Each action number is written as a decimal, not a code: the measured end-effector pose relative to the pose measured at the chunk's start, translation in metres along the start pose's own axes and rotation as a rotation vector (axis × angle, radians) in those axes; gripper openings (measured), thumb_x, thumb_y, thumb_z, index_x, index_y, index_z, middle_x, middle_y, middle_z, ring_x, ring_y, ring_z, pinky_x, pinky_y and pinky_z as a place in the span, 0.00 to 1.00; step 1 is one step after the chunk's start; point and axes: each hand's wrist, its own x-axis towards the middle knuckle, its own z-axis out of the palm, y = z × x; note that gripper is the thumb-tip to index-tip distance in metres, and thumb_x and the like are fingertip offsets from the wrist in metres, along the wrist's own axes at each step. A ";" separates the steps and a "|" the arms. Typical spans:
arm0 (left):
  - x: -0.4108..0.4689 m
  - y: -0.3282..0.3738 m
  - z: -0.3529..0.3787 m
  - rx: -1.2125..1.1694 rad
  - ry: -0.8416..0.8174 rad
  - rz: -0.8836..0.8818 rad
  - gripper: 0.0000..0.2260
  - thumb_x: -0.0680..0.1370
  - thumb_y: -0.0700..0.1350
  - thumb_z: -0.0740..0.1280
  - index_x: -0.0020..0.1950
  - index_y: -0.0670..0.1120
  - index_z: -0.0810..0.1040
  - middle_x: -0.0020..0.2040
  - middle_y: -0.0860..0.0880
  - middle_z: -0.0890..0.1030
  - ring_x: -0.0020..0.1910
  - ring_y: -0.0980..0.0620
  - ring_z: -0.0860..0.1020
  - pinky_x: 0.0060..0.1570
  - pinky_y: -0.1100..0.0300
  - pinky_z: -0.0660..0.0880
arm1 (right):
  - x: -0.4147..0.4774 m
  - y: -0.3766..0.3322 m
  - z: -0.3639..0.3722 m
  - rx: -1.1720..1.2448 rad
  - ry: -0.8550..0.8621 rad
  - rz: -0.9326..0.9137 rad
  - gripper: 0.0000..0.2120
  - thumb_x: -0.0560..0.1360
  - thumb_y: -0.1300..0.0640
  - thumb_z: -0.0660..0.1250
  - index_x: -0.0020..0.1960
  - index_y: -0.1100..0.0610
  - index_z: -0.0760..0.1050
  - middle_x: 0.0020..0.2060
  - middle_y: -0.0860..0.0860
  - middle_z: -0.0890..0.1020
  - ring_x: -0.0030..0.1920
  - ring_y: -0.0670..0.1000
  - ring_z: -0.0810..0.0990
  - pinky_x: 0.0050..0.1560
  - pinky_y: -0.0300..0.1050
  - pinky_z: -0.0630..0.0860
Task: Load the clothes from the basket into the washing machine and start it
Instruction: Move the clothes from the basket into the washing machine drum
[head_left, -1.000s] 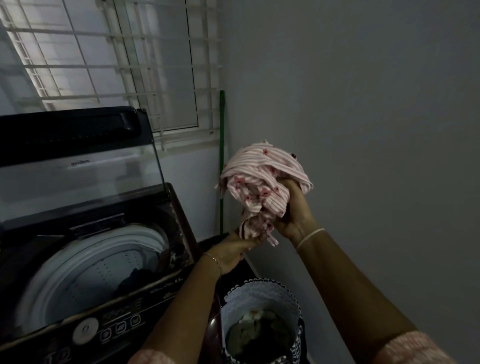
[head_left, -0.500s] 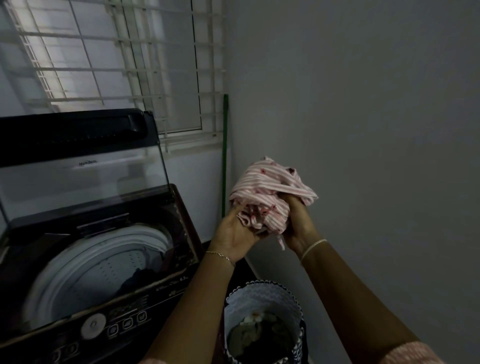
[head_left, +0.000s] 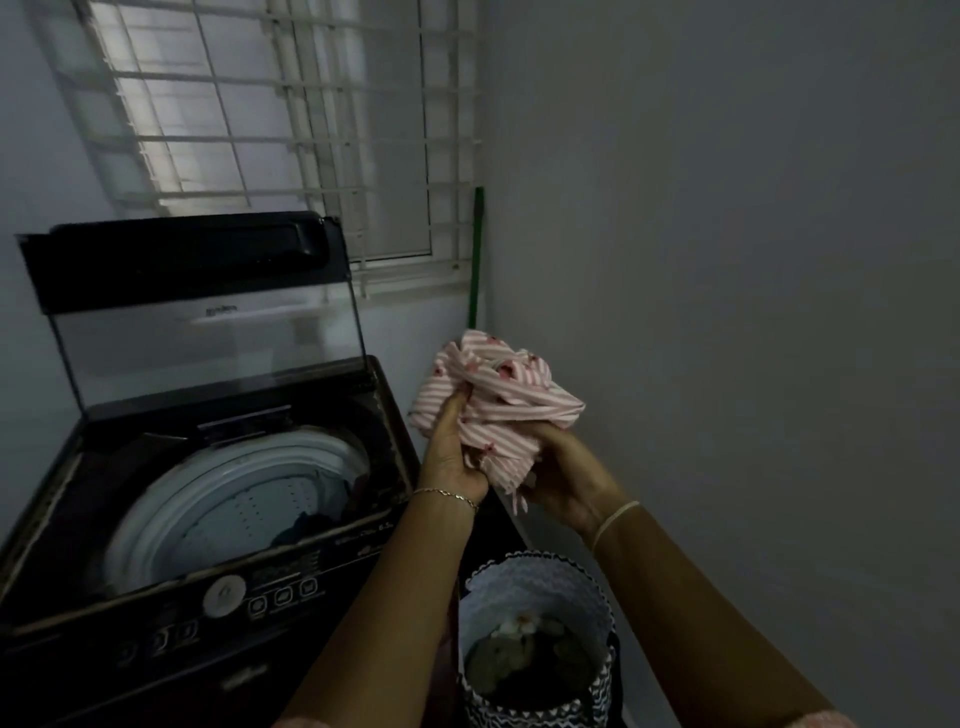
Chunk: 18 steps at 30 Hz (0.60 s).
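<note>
A bunched pink-and-white striped garment (head_left: 498, 395) is held in the air just right of the washing machine (head_left: 130, 519). My left hand (head_left: 449, 452) grips its left side with the thumb pressed into the folds. My right hand (head_left: 563, 467) grips it from below on the right. The top-loading machine has its lid (head_left: 202, 332) standing open, and a dark piece of clothing (head_left: 306, 525) lies in the white drum (head_left: 234, 493). Below my forearms stands the patterned laundry basket (head_left: 540, 577) with dark clothes (head_left: 530, 660) inside.
The control panel (head_left: 228, 597) with a round knob and buttons runs along the machine's front edge. A green pole (head_left: 477, 260) leans in the corner under the barred window (head_left: 291, 119). A bare grey wall (head_left: 753, 260) closes off the right side.
The bundle has come lower and nearer to the machine. My left hand rose from under the hanging end to grip the bundle's left side.
</note>
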 end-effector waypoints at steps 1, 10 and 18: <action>-0.004 0.003 -0.002 -0.005 0.017 0.016 0.19 0.78 0.53 0.62 0.64 0.44 0.76 0.59 0.42 0.79 0.55 0.43 0.78 0.58 0.48 0.74 | -0.001 0.008 0.001 0.040 -0.039 0.024 0.20 0.70 0.57 0.71 0.61 0.60 0.76 0.47 0.53 0.86 0.45 0.50 0.85 0.46 0.43 0.81; -0.033 0.049 -0.043 0.001 0.076 0.122 0.26 0.75 0.57 0.66 0.69 0.46 0.73 0.68 0.41 0.74 0.67 0.41 0.72 0.71 0.44 0.64 | 0.013 0.067 0.041 0.412 -0.062 0.151 0.48 0.61 0.30 0.68 0.72 0.58 0.66 0.66 0.62 0.74 0.68 0.63 0.71 0.73 0.60 0.61; -0.052 0.121 -0.083 0.079 0.171 0.171 0.19 0.76 0.56 0.65 0.61 0.46 0.78 0.55 0.43 0.82 0.54 0.43 0.79 0.53 0.51 0.75 | 0.069 0.091 0.111 0.457 -0.082 0.188 0.37 0.72 0.31 0.57 0.68 0.58 0.72 0.62 0.61 0.78 0.64 0.63 0.75 0.67 0.61 0.69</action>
